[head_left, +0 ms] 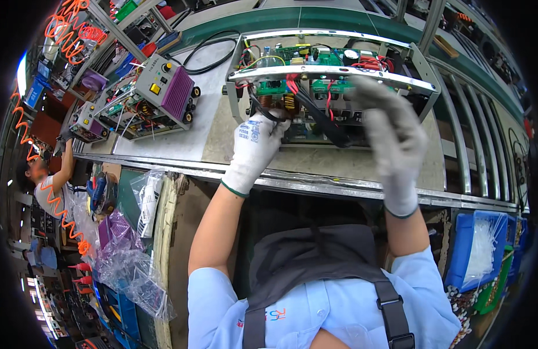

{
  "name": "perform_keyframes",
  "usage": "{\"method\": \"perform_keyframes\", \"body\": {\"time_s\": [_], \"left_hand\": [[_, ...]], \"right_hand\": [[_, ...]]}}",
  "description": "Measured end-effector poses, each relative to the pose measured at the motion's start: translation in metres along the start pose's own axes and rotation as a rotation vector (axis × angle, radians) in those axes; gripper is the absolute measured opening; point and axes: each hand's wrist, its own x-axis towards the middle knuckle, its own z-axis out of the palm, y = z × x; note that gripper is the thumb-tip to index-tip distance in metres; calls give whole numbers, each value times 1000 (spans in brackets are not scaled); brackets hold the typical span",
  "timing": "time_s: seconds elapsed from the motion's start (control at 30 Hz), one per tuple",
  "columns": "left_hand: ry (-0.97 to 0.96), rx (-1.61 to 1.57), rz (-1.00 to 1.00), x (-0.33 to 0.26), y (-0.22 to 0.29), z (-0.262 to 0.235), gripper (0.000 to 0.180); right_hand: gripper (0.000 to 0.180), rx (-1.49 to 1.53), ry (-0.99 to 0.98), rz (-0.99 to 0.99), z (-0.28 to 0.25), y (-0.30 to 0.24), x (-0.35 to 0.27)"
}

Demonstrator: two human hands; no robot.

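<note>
The left hand [254, 145] pinches black cables [315, 119] beneath the open metal chassis [333, 72]; the right hand [391, 125] grips its frame rail. It looks heavy, rigid, sharp-edged; the boards look fragile, so hold the frame.

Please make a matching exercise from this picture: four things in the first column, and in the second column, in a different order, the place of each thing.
Things:
1. left hand
2. right hand
3. unit with purple side panel
4. blue bin

Places:
A. below the bench edge, at the person's right
B. on the bench, far to the person's left
C. at the black cables near the copper coil
D. on the right part of the open chassis, by its metal rail

Pairs: 1-C, 2-D, 3-B, 4-A
</note>
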Motion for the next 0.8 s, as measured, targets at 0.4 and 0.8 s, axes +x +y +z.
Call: {"method": "perform_keyframes", "body": {"time_s": [0.4,0.8], "left_hand": [[27,-258,-34,14,12,0,13],[1,-17,101,12,6,7,13]], "right_hand": [[25,-78,269,92,-92,34,-21],[25,-135,295,127,-91,39,-31]]}}
